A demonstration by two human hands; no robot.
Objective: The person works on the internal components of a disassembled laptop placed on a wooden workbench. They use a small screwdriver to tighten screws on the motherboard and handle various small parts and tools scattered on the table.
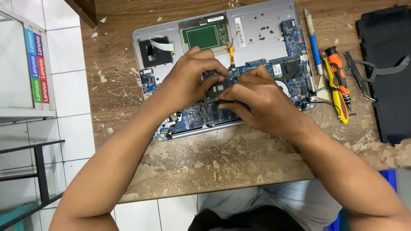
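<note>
Two bare hands meet over an opened laptop [257,34] lying at the upper middle of the frame on a worn wooden desk [205,162]. Left hand [190,81] rests on the blue circuit board [295,81], its fingers [214,64] curled and pressed down near an orange ribbon cable [231,53]. Right hand [257,100] lies just beside it, fingers drawn together on a small dark part; what they pinch I cannot tell. Toward the right lie a blue-handled knife [314,42], an orange screwdriver [338,72], tweezers [355,75] and a black cover [391,72].
</note>
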